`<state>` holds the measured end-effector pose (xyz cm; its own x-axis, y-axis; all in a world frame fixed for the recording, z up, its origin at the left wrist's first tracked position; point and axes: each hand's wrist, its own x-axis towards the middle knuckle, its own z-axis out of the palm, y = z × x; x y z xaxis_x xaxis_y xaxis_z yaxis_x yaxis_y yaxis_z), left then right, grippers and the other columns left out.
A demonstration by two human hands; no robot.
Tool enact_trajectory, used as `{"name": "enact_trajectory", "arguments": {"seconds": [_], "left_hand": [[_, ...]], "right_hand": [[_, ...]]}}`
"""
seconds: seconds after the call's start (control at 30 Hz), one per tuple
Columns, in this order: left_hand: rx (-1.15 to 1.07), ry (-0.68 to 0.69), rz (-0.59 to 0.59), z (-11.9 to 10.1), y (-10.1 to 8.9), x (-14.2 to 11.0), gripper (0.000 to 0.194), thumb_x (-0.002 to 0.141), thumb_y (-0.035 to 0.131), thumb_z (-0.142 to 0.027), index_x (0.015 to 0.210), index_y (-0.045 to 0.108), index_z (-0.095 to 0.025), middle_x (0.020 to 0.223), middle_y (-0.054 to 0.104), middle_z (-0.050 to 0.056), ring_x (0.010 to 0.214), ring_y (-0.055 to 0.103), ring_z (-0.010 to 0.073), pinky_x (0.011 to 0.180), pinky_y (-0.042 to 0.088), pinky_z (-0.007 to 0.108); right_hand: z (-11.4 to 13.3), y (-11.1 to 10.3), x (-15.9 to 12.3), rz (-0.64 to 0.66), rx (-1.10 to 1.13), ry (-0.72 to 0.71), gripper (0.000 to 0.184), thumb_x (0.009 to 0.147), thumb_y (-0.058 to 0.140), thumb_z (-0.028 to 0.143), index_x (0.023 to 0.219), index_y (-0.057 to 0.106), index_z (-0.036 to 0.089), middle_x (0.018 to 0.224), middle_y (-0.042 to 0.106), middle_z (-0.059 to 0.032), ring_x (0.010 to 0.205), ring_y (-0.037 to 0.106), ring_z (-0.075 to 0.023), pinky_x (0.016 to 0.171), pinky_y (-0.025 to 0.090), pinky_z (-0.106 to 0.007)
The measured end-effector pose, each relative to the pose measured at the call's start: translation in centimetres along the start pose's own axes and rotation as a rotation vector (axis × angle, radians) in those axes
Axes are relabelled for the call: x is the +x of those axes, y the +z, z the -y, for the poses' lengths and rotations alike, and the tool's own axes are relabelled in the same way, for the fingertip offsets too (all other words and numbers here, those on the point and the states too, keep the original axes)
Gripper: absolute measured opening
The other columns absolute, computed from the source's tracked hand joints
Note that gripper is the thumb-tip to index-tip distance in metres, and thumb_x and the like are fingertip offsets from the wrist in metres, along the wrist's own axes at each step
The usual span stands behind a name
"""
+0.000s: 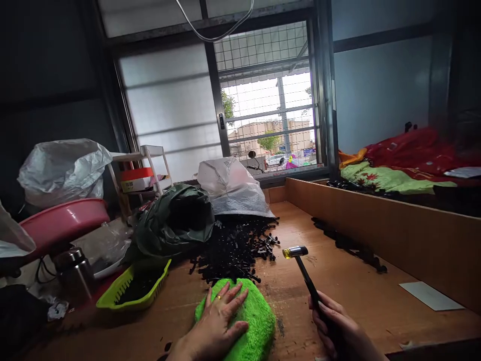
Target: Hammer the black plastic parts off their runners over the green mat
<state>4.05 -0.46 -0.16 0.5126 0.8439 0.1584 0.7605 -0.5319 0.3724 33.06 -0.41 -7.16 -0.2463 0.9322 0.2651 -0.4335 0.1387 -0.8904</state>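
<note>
A fluffy bright green cloth bundle [259, 321] lies at the front of the wooden table. My left hand [221, 316] rests flat on it with fingers spread and a ring on one finger. What is under or inside the bundle is hidden. In my right hand [332, 321] is a small mallet [306, 276], its dark handle wrapped by my fingers. The mallet's head, with a yellow face on one end, points up and away over the table. Just beyond the green bundle lies a heap of small black parts [236, 245].
A yellow-green basket [108, 300] holds dark bits at left, near a steel flask [80, 276]. A dark green sack [169, 215] and a whitish bag [229, 180] stand behind the heap. At right, a wooden board [376, 210] borders the table near a white card [430, 296].
</note>
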Motion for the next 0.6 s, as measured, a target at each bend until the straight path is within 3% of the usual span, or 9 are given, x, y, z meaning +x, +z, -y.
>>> {"name": "enact_trajectory", "arguments": {"seconds": [0.1, 0.17, 0.27, 0.33, 0.47, 0.6], "left_hand": [[-0.262, -0.067, -0.27, 0.8, 0.3, -0.9, 0.06, 0.082, 0.041, -0.05, 0.136, 0.026, -0.03, 0.143, 0.03, 0.006, 0.132, 0.019, 0.0264, 0.105, 0.01, 0.054], [-0.492, -0.2, -0.493, 1.7, 0.3, -1.7, 0.052, 0.086, 0.031, -0.047, 0.131, 0.034, -0.021, 0.134, 0.044, 0.011, 0.124, 0.038, 0.0231, 0.102, 0.029, 0.043], [-0.591, -0.364, -0.653, 2.8, 0.3, -3.2, 0.042, 0.083, 0.037, -0.047, 0.105, 0.055, -0.016, 0.099, 0.066, 0.011, 0.086, 0.063, 0.0236, 0.075, 0.051, 0.035], [-0.433, -0.348, -0.691, 2.9, 0.2, -3.9, 0.031, 0.076, 0.049, -0.044, 0.087, 0.061, -0.018, 0.084, 0.067, 0.008, 0.073, 0.062, 0.0233, 0.064, 0.051, 0.033], [-0.092, -0.135, -0.727, 1.4, 0.1, -4.2, 0.015, 0.072, 0.055, -0.03, 0.081, 0.064, -0.021, 0.083, 0.065, 0.007, 0.082, 0.059, 0.0245, 0.073, 0.049, 0.036], [0.002, -0.029, -0.48, -0.1, 0.0, -3.5, 0.018, 0.071, 0.057, -0.025, 0.087, 0.065, -0.024, 0.094, 0.064, 0.007, 0.092, 0.058, 0.0252, 0.08, 0.048, 0.039]], "right_hand": [[0.2, 0.3, -0.2, -0.015, -0.003, -0.009, 0.033, 0.086, 0.049, 0.05, 0.087, 0.05, 0.017, 0.055, 0.043, 0.0081, 0.032, 0.033, -0.0049, 0.029, 0.029, -0.017], [0.3, 0.5, -0.3, -0.03, -0.001, -0.012, 0.034, 0.084, 0.05, 0.051, 0.086, 0.05, 0.017, 0.054, 0.042, 0.0084, 0.031, 0.032, -0.0048, 0.029, 0.028, -0.017], [0.6, 0.9, -0.3, -0.056, 0.01, 0.0, 0.035, 0.079, 0.054, 0.053, 0.084, 0.048, 0.019, 0.053, 0.042, 0.0081, 0.03, 0.031, -0.0045, 0.028, 0.026, -0.016], [1.0, 1.1, -0.4, -0.065, 0.019, 0.019, 0.033, 0.079, 0.056, 0.052, 0.083, 0.048, 0.02, 0.053, 0.044, 0.007, 0.031, 0.033, -0.0047, 0.029, 0.027, -0.015], [1.6, 1.5, -0.4, -0.065, 0.027, 0.046, 0.033, 0.077, 0.058, 0.052, 0.081, 0.049, 0.02, 0.053, 0.044, 0.0059, 0.031, 0.034, -0.0053, 0.028, 0.027, -0.016], [1.8, 1.6, -0.4, -0.06, 0.017, 0.05, 0.036, 0.076, 0.058, 0.054, 0.082, 0.051, 0.02, 0.053, 0.043, 0.006, 0.031, 0.034, -0.0049, 0.028, 0.027, -0.016]]}}
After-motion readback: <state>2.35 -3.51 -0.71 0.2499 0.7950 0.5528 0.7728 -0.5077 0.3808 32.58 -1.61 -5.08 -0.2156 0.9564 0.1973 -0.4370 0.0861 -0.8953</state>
